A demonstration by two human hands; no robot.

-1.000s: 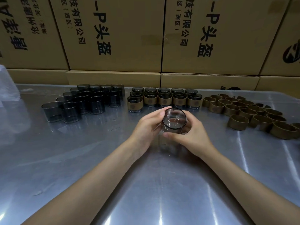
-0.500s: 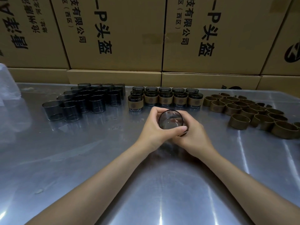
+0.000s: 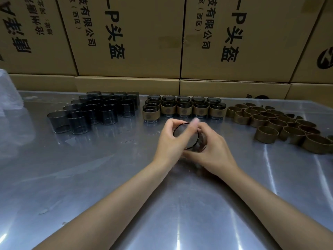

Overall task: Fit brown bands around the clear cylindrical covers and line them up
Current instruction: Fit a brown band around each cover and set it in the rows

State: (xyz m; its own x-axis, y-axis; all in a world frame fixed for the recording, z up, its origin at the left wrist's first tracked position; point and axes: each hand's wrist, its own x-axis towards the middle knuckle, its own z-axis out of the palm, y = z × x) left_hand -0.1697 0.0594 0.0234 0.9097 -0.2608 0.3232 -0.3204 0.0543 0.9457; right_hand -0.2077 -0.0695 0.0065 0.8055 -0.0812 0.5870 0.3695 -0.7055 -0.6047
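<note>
Fingers (image 3: 173,127) of both my hands curl around one clear cover (image 3: 186,136) just above the bench (image 3: 90,177): my left hand (image 3: 171,143) wraps its near and left side, my right hand (image 3: 209,148) holds the right side with a blurred fingertip across the dark rim. Whether a brown band is on this cover already I cannot tell, since my hands hide its wall. Behind my hands stand the finished covers (image 3: 183,108), banded and lined up in tidy rows, with the leftmost column reaching nearest to me. To the left sits a cluster of bare covers (image 3: 93,110), and to the right a heap of loose bands (image 3: 281,123), so I judge the job less than half done, with many of each left. Open bench lies in front of the finished rows, enough to set this one down. The stacked cardboard boxes (image 3: 129,38) close off the far edge, and both piles sit well apart from my wrists.
</note>
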